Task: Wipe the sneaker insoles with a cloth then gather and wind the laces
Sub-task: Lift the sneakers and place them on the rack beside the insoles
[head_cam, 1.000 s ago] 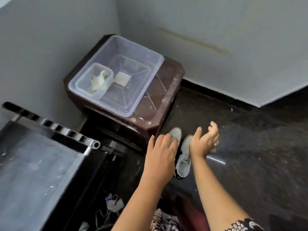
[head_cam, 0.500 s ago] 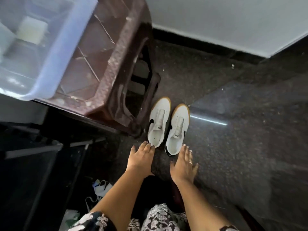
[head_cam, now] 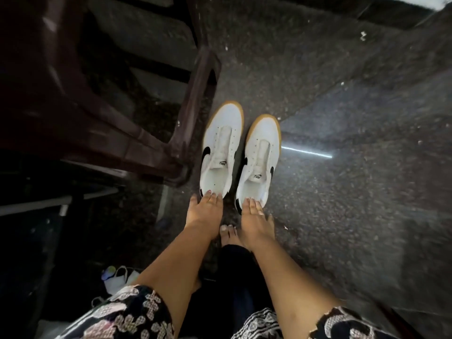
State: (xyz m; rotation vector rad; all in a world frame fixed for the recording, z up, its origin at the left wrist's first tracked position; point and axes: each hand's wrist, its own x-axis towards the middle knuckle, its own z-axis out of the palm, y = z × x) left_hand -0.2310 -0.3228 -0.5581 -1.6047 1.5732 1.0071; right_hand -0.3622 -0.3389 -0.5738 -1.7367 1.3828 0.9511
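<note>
- Since half a second ago I see both hands edged forward onto the heels of the pair, and the view has dropped closer to the floor.
- The left hand lies flat, fingers straight and released, tips touching the heel rim of the stool-side sneaker.
- The right hand does likewise on the outer sneaker, fingers straight, gripping nothing.
- Both sneakers stand upright, side by side, toes pointing away, on the dark speckled floor, just beside a leg of the brown stool.
- I make out bare toes between the wrists.
</note>
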